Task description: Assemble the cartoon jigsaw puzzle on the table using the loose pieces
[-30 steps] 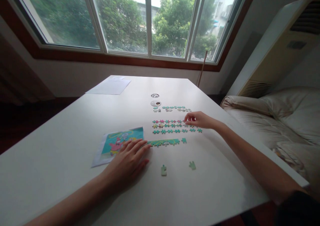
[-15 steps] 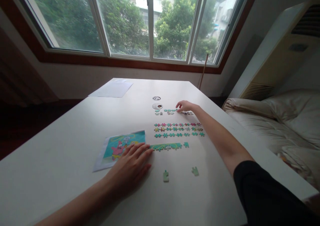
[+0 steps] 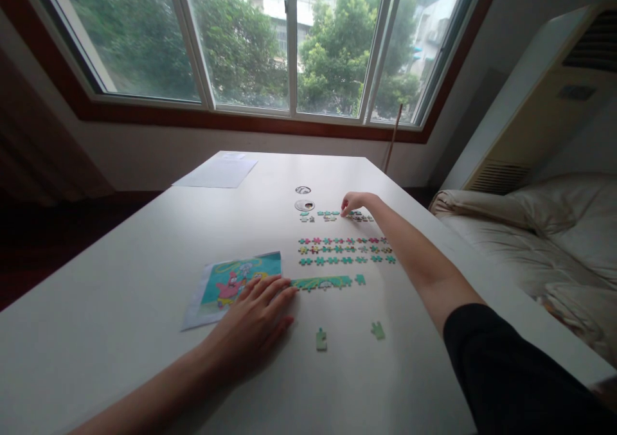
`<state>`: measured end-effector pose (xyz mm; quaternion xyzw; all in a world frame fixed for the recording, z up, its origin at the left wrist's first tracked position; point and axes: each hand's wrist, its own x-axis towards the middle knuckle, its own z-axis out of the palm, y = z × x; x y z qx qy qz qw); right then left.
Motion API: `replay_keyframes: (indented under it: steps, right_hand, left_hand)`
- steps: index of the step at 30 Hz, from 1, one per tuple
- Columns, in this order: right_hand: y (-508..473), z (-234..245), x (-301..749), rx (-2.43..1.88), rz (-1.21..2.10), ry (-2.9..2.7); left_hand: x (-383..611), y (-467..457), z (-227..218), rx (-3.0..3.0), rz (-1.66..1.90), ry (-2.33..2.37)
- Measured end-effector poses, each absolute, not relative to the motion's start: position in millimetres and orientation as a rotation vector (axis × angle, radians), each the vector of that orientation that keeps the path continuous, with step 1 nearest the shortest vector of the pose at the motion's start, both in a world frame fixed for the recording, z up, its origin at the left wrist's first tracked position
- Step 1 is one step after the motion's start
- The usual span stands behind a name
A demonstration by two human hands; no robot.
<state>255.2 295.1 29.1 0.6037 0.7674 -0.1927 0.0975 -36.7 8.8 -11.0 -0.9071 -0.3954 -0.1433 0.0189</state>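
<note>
My left hand [image 3: 264, 303] lies flat with its fingers out, across the corner of a picture card [image 3: 229, 287] and the left end of a joined strip of jigsaw pieces [image 3: 328, 282]. One loose piece [image 3: 360, 279] sits just right of that strip. Farther off, my right hand [image 3: 355, 201] reaches down at the back rows, thumb and fingers pinched together on a small puzzle piece [image 3: 342, 214], mostly hidden by the fingertips. More puzzle pieces [image 3: 330, 218] lie around those fingertips. Several rows of loose pieces [image 3: 337, 250] stretch between the two hands.
On the white table [image 3: 144, 255], two pale green pieces [image 3: 321, 339] lie near me. Two round stickers or discs [image 3: 304, 205] are beyond the back rows. White paper [image 3: 216, 171] rests at the far left. A sofa [image 3: 520, 223] stands on the right, below a window.
The fingers of my right hand have drawn together into a pinch at the back rows. My left hand stays in place; the whole view has shifted very slightly.
</note>
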Motion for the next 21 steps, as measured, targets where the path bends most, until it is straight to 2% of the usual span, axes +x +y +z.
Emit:
replay_keyframes:
  steps: [21]
  right_hand:
    - [290.3,24.7,258.9,1.851,-0.77,2.321]
  left_hand:
    - [-35.5,10.3,-12.0,-2.787,-0.487,-1.199]
